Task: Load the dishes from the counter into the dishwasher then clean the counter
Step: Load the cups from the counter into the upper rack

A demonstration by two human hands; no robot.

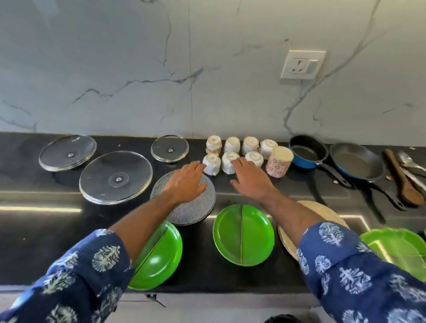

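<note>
1. While both arms in blue printed sleeves reach out over the black stone counter, the left hand hovers palm-down above the grey speckled round plate, fingers straight and loose, holding nothing. Its fingertips are just beside the nearest upside-down white ceramic cup.
2. The right hand is also flat and relaxed, fingers spread, with one fingertip up against the middle front upturned white cup. Can't tell if it's actually touching, and it's not gripping anything.
3. The cluster of small white cups all sit upside down near the marble wall, in two rough rows. A taller pink floral tumbler stands inverted just right of them.
4. Left side: three clear glass pan lids lie flat on the counter.
5. Near edge: one bright green divided plastic plate sits between the arms, another green round plate is partly under the left forearm, and a beige round plate is under the right forearm.
6. Right side: a blue saucepan, a blue frying pan, a wooden spoon, some metal utensils and green scalloped trays.
</note>
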